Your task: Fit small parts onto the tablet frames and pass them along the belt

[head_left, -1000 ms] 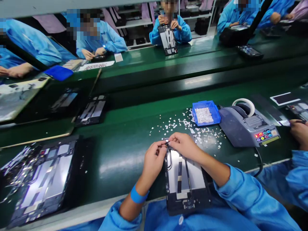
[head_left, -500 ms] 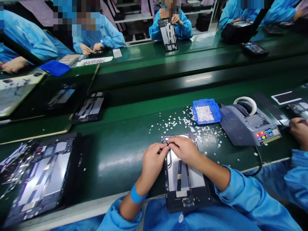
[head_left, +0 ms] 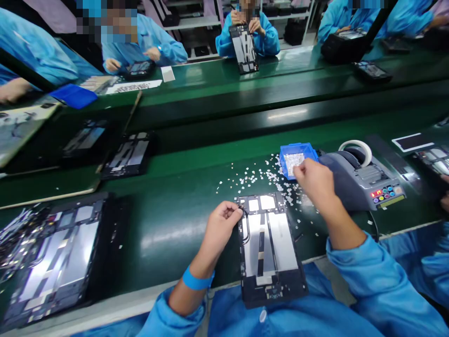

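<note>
Bright blue smock sleeves point(head_left: 372, 281) cover both forearms, cuffs pushed back; a blue wristband point(head_left: 196, 282) circles the left wrist. Hands are bare.

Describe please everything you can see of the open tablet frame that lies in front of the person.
The tablet frame is a dark rectangular housing that lies flat, opened side up, on the green belt, its near end overhanging the edge above the person's lap. Inside are pale, shiny metal-looking panels, a dark strip down the middle, two small light squares at the far end and a circuit section at the near end. The left hand touches its far left corner. The right hand is off it, at the blue tray.
</note>
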The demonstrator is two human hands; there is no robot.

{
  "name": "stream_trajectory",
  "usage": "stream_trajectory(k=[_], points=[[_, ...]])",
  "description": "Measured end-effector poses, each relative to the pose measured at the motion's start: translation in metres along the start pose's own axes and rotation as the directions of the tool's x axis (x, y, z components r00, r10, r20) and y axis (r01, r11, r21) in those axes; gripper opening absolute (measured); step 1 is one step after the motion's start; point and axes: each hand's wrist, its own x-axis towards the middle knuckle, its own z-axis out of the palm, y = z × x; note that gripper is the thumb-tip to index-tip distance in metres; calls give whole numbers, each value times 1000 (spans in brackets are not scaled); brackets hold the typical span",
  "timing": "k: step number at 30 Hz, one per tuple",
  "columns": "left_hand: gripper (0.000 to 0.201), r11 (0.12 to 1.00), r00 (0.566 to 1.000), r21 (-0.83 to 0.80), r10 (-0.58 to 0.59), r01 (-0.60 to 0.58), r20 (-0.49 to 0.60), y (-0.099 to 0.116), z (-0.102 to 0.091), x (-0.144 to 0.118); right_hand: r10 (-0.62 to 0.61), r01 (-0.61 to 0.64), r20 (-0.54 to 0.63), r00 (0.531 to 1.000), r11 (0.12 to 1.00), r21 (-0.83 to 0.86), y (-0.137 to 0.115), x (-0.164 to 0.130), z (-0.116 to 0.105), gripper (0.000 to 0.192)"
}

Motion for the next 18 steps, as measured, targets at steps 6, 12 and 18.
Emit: stream_trajectory(k=[6, 12, 18], points=[[20, 979, 996, -202, -52, 36, -72, -9, 2, 5, -450, 427, 111, 886, 886, 182, -22, -35, 17, 16], [20, 988, 994, -151, -16, 0, -104, -6, 6, -2, -567, 508, 188, 802, 813, 286, -80, -81, 49, 17], [14, 999, 990, -1, 39, -39, -136, -2, 10, -12, -504, 462, 179, 845, 857, 227, -86, -79, 53, 13]])
